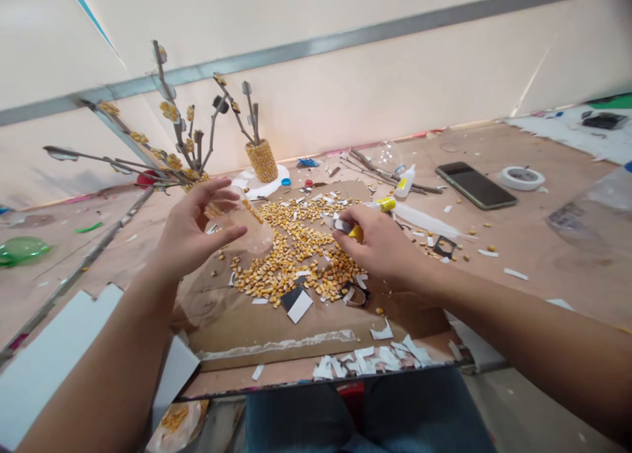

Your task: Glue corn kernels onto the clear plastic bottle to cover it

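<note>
My left hand (205,222) is around a clear plastic cup (257,234) lying tilted, with a short row of corn kernels stuck on its side. In my right hand (372,239) is a small glue bottle (386,204) with a yellow label; its white tip points left toward the cup. Beneath and between the hands, loose yellow corn kernels (281,268) are spread over a brown cardboard sheet (276,338). Among them lies a black and white paper piece (297,303).
Behind my left hand stand twigs with kernel flowers (172,114); a kernel-covered pot (261,161) is further back. To the right are another glue bottle (405,182), sticks (370,166), a phone (474,184) and a tape roll (522,177). White paper scraps (365,362) line the front edge.
</note>
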Available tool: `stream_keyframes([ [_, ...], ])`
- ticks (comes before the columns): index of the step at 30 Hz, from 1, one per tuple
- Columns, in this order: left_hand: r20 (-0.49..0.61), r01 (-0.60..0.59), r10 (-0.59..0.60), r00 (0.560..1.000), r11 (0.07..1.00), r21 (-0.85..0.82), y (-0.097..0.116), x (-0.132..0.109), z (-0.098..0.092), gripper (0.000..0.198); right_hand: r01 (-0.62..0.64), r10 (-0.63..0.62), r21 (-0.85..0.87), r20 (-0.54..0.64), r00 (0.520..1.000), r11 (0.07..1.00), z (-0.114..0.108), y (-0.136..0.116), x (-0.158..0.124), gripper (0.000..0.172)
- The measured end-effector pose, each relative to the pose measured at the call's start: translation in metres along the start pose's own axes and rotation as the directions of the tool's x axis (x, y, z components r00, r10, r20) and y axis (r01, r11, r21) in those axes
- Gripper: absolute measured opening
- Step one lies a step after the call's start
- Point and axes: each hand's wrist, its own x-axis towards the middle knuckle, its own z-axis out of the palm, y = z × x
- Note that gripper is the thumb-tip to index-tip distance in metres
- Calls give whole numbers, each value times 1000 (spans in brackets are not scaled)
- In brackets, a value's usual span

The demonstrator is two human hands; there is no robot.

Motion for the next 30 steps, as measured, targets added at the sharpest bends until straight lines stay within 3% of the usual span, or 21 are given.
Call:
stream_keyframes([
  [3, -25, 171, -182, 983, 954, -248, -1, -4, 8, 73, 25, -17, -56, 141, 990, 998, 6, 6, -2, 22],
  [7, 106, 312, -301, 948, 808, -499, 2, -14, 29, 58, 148, -124, -77, 253, 959, 986, 15, 5, -8, 35],
  [9, 147, 358, -334, 931, 755, -549, 4, -20, 40, 54, 211, -188, -62, 259, 947, 976, 14, 4, -6, 30],
  [11, 157, 405, -394, 906, 696, -593, 6, -26, 47, 51, 224, -215, -29, 192, 958, 974, 6, 8, 1, 17],
  [13, 157, 438, -449, 880, 636, -635, 6, -31, 52, 55, 154, -152, -29, 55, 987, 988, -7, 19, 12, 14],
  [15, 176, 465, -480, 859, 590, -660, 6, -34, 53, 61, 57, -65, -173, -39, 997, 983, -22, 35, 24, 20],
  [18, 214, 494, -495, 842, 549, -675, 8, -37, 56, 62, -133, 158, -406, 28, 987, 904, -35, 61, 35, 34],
  [21, 218, 515, -535, 816, 501, -696, 12, -39, 60, 65, -179, 226, -429, 60, 972, 885, -35, 76, 38, 24],
  [24, 255, 558, -589, 767, 416, -718, 19, -39, 68, 64, -184, 230, -386, 78, 970, 904, -35, 75, 38, 18],
  [27, 291, 576, -628, 722, 314, -755, 27, -38, 76, 53, -163, 199, -274, 108, 974, 948, -44, 61, 40, 27],
  [29, 303, 578, -651, 696, 259, -774, 33, -36, 81, 50, -137, 148, -88, 124, 981, 987, -54, 47, 42, 37],
  [30, 308, 581, -662, 683, 239, -778, 37, -36, 83, 49, -126, 115, 90, 115, 987, 988, -59, 40, 43, 41],
])
